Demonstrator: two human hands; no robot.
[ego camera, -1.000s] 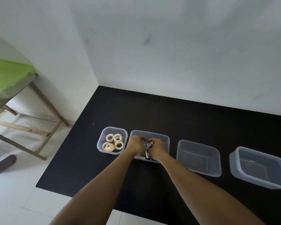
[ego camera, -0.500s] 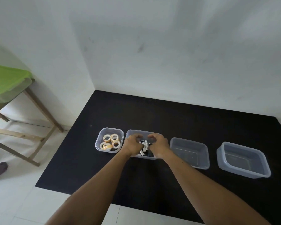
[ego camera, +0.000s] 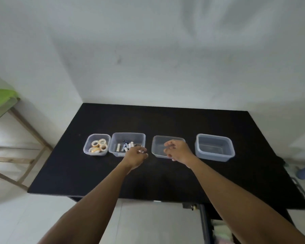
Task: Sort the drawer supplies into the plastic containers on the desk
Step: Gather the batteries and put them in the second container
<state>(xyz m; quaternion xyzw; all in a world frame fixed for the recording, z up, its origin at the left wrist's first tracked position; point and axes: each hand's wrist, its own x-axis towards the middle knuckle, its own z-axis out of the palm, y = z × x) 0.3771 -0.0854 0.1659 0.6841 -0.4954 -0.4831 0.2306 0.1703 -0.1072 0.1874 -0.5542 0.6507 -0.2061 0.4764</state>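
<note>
The desk [ego camera: 165, 120] has a black, matt, smooth top, and the four containers [ego camera: 88, 140] [ego camera: 128, 136] [ego camera: 157, 143] [ego camera: 217, 156] on it are translucent, smooth plastic with a faint sheen. The tape rolls [ego camera: 99, 146] look like glossy tan film. To the left, a stand [ego camera: 27, 128] of bare pale wood carries a bright green plastic tub [ego camera: 0, 98], the wall [ego camera: 165, 67] is matt white paint, and the floor [ego camera: 148, 222] is pale, smooth tile.

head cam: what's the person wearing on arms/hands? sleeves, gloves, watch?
Nothing worn that shows. The left forearm and right forearm are bare down to the frame's bottom edge, with no sleeve in view. The left hand and right hand are ungloved, with no watch or band at either wrist. There is a small pale glint at the left hand's fingers, too blurred to call a ring.
</note>
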